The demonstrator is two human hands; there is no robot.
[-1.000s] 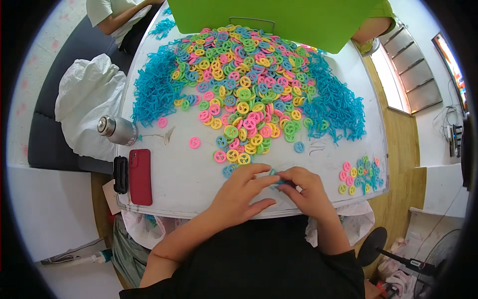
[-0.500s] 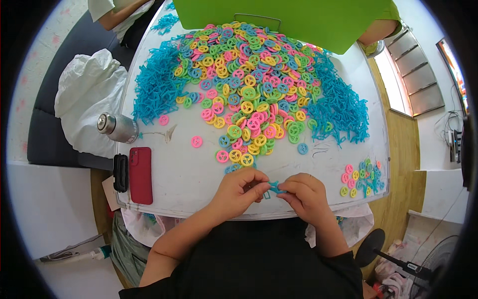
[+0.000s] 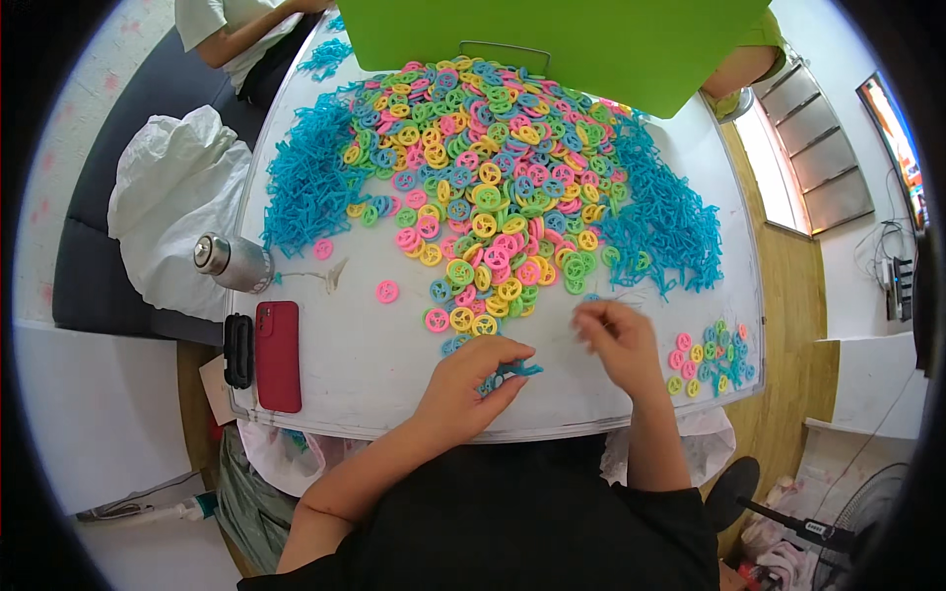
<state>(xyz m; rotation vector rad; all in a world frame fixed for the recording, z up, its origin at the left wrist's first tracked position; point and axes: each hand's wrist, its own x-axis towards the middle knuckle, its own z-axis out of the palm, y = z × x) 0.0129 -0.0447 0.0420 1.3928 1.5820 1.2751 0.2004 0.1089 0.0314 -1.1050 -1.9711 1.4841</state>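
Observation:
My left hand (image 3: 463,386), near the table's front edge, is closed on a small blue forked plastic piece (image 3: 525,370) whose end sticks out past the fingertips. Part of that piece is hidden by the fingers. To its right my right hand (image 3: 625,347) is raised over the table, fingers loosely curled and slightly blurred, with nothing visible in them. Just beyond those fingers lies a blue toy wheel (image 3: 591,297), partly covered. A large heap of pink, yellow, green and blue wheels (image 3: 488,172) spreads ahead of both hands.
Heaps of blue plastic pieces flank the wheels at left (image 3: 307,182) and right (image 3: 665,212). A small mixed group (image 3: 711,357) lies near the right edge. At left are a red phone (image 3: 279,357), a black case (image 3: 238,347) and a metal flask (image 3: 236,264). A green bin (image 3: 552,25) stands behind.
My right hand has let go of the blue piece and moved up and right toward the blue wheel. My left hand keeps hold of the piece. The view has shifted slightly.

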